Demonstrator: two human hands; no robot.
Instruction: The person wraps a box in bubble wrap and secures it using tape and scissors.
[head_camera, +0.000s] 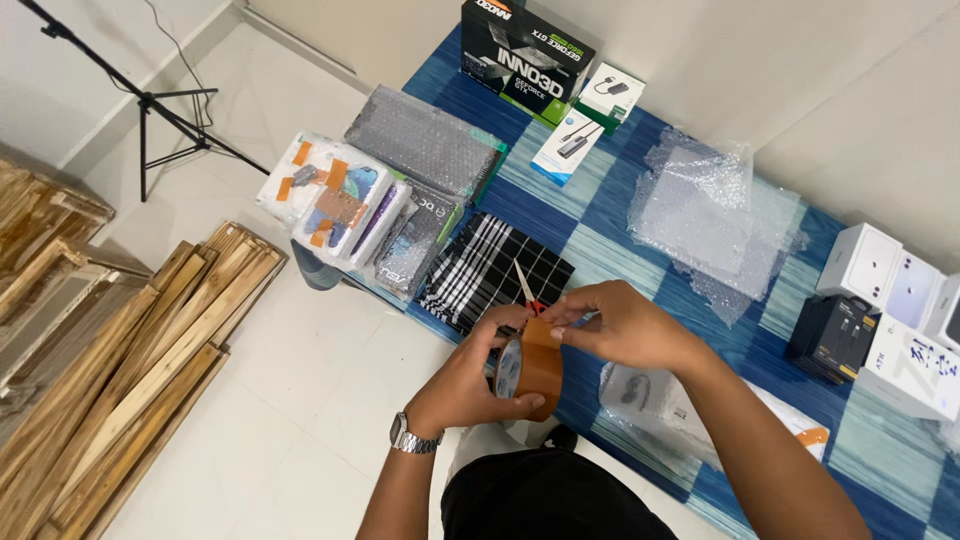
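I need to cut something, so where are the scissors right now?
In the head view, the red-handled scissors sit near centre, blades over the black-and-white checked cloth, just above the brown tape roll that both hands hold.

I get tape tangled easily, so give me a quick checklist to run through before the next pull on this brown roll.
1. Roll held firmly: left hand wraps the brown tape roll: ok.
2. Free end pinched: right hand fingers sit at the roll's top edge: ok.
3. Scissors within reach, on the checked cloth just beyond the hands: ok.
4. Tape end free of twists: cannot tell.
5. Bubble wrap lies apart from the tape: ok.
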